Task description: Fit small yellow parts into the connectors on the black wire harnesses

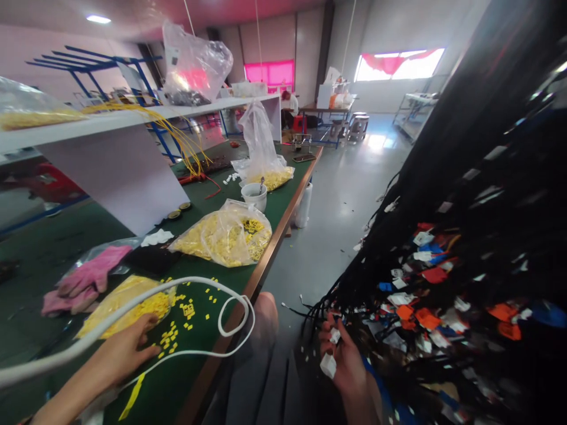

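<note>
On the green tabletop, my left hand [128,348] reaches beside small yellow pieces [168,342], its thumb and fingers apart. Just beyond its fingers lies an open plastic bag of yellow pieces [153,304]. A yellow strip [133,396] rests near my left wrist. To the right, off the table edge, my right hand [349,366] is palm up with fingers curled around a black cable end. White connectors [328,365] show at its palm and fingers. Next to it hangs a thick bundle of black cables [372,254] with white, orange and blue connectors, partly blurred.
A white hose-like cord [186,282] arches over the left forearm and loops at the table edge. Farther along are a bag of yellow pieces [217,236], a white cup [254,198] and another bag [270,177]. Pink gloves [91,280] lie left. A white shelf [119,171] stands behind.
</note>
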`<state>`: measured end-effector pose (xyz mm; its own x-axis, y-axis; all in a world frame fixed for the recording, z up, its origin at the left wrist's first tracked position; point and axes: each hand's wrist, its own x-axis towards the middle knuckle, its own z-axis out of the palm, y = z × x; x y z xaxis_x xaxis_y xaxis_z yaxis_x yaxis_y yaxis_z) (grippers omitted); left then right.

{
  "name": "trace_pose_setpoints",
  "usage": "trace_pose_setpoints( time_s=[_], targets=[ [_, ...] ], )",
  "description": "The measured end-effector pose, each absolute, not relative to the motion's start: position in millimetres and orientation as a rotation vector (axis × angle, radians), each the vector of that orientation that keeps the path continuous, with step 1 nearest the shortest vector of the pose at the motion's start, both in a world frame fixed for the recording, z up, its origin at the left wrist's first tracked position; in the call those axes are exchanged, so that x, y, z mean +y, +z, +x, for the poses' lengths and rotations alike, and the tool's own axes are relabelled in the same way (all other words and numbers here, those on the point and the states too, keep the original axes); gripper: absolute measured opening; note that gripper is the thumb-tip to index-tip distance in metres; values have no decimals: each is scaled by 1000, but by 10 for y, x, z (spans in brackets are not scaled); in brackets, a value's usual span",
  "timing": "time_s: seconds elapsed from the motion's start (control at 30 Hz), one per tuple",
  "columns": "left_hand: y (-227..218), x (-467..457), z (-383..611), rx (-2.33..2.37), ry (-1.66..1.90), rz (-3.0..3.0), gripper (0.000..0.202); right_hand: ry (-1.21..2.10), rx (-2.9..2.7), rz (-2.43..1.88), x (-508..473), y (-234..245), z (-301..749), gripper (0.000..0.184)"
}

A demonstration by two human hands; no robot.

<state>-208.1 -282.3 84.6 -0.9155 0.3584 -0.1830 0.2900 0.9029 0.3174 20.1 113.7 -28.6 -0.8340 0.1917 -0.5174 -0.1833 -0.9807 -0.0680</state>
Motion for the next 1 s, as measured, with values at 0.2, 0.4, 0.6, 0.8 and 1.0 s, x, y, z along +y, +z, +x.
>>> trace_pose_setpoints(
  time_s=[0.2,0.4,0.6,0.8,1.0],
  targets=[
    [851,-2361,-2301,2831,508,614,48,2821,-42,-847,1039,-289,141,25],
    [865,-2273,-2483,2873,442,724,39,2794,-44,-860,1084,-221,223,24],
    [923,-2139,-2413,2752,406,825,29,2767,-21,-922,1068,-179,182,28],
    [1197,-2048,-2577,2776,722,756,37,2756,-18,-984,1047,-193,140,22],
    [1434,-1491,-2935,2950,859,1121,34,2751,-89,-983,985,-194,74,17]
  ],
)
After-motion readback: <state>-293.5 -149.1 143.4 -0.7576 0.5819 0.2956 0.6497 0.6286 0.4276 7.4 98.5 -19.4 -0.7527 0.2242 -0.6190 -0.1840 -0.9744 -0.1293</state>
